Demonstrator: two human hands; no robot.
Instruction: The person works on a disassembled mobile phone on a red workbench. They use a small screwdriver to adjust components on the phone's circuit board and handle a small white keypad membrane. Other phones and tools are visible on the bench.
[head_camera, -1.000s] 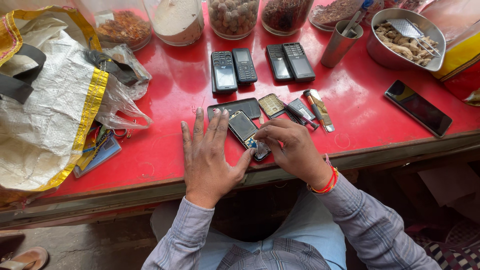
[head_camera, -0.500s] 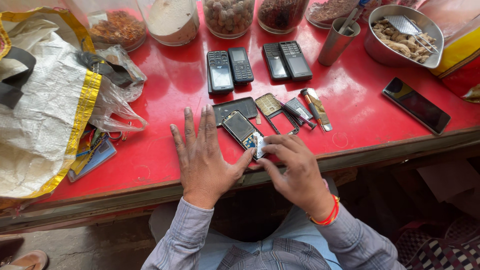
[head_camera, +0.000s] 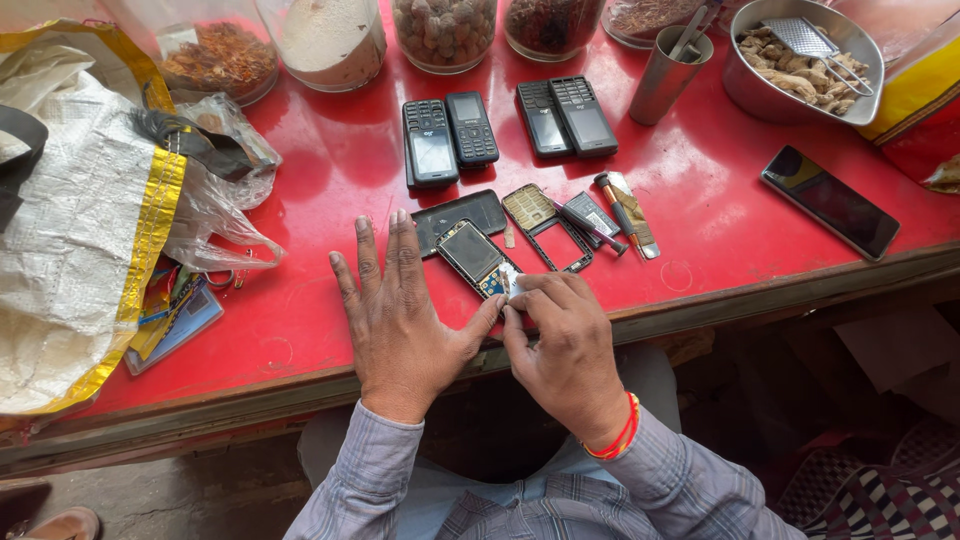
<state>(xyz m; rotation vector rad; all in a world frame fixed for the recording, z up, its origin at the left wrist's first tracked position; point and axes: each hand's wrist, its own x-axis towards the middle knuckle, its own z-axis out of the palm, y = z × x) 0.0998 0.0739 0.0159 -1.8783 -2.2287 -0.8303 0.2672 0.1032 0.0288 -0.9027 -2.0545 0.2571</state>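
Observation:
An opened small phone body (head_camera: 472, 255) with a bare screen and circuit board lies on the red table (head_camera: 330, 180). My left hand (head_camera: 400, 315) rests flat beside it, fingers spread, thumb against the phone's lower edge. My right hand (head_camera: 562, 345) pinches a small white piece (head_camera: 517, 287) against the phone's bottom end. Just beyond lie a dark back cover (head_camera: 462, 216), a phone front frame (head_camera: 545, 226), a small battery-like part (head_camera: 594, 213) and a screwdriver (head_camera: 615, 212).
Several black keypad phones (head_camera: 450, 135) lie in a row farther back, a smartphone (head_camera: 830, 202) at right. Glass jars (head_camera: 330, 40), a steel cup (head_camera: 668, 75) and a steel bowl (head_camera: 800, 60) line the far edge. A woven sack (head_camera: 70, 220) and plastic bags fill the left.
Both hands and the opened phone stay in nearly the same spot. My right hand has shifted slightly down to the phone's lower end, and the camera view has drifted a little.

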